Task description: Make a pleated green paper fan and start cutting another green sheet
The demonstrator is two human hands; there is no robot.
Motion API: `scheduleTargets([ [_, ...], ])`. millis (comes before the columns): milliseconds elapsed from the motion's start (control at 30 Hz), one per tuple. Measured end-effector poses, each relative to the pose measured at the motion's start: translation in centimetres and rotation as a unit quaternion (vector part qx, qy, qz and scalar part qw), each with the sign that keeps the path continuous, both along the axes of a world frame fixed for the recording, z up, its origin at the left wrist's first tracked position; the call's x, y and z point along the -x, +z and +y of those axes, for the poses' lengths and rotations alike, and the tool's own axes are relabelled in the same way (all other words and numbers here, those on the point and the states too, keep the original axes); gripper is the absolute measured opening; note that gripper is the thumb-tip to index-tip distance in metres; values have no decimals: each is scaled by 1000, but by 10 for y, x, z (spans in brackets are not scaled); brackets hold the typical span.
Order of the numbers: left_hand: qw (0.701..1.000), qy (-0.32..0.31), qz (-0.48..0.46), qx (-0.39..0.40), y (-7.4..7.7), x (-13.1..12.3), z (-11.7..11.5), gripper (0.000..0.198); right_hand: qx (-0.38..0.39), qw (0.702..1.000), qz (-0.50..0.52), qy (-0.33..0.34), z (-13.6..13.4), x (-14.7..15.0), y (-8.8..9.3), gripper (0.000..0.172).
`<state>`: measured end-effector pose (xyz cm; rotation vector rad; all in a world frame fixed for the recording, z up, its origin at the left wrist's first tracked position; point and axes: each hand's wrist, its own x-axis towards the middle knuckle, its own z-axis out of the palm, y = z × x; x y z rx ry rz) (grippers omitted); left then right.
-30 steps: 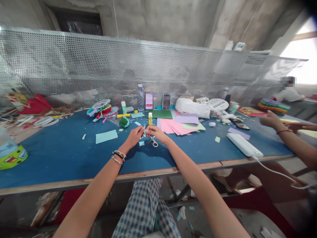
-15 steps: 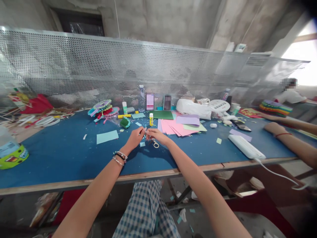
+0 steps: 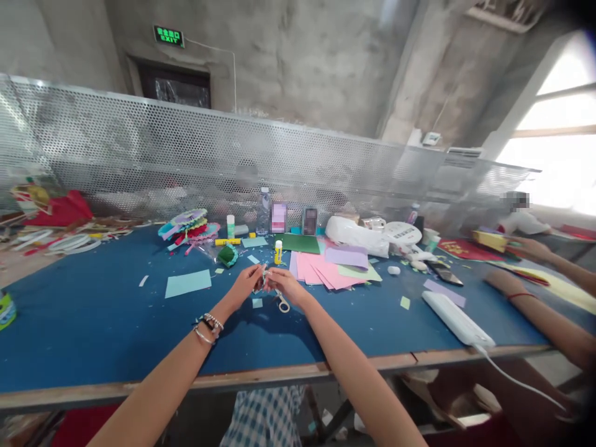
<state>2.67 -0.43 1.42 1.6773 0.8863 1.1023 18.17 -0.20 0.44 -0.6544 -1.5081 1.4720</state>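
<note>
My left hand (image 3: 246, 285) and my right hand (image 3: 287, 287) meet above the blue table, fingertips pinched together. Between them is a small pale-blue piece of paper (image 3: 264, 277), mostly covered by the fingers. Just below my right hand lie scissors (image 3: 284, 305), of which mainly a light handle loop shows. A small light-blue paper square (image 3: 257, 303) rests beneath my left hand. Beyond the hands stands a yellow glue stick (image 3: 278, 253) with a white cap. A dark green paper piece with a light-blue frilled edge (image 3: 228, 255) sits farther left.
Pink paper sheets (image 3: 321, 271) lie right of the hands, a light-blue sheet (image 3: 189, 284) left. Two phones (image 3: 279, 217) and a water bottle (image 3: 263, 211) stand behind. A white power strip (image 3: 459, 318) is at right, near a co-worker's hands (image 3: 505, 282).
The view has tilted up, so the table sits lower in the picture. My hands stay pinched together. At right, the co-worker has lifted the stack of coloured paper.
</note>
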Motion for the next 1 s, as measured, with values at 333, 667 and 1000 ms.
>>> scheduleTargets([
  [333, 993, -58, -40, 94, 2, 0, 2, 38, -94, 992, 10, -80, -4, 1, 10, 27],
  [667, 992, -68, -44, 93, -2, 3, 4, 33, -166, 972, -82, -144, -2, -10, 6, 23],
  [1000, 989, -100, -17, 105, 4, 10, -2, 34, -171, 971, -77, -148, -2, -8, 2, 16],
])
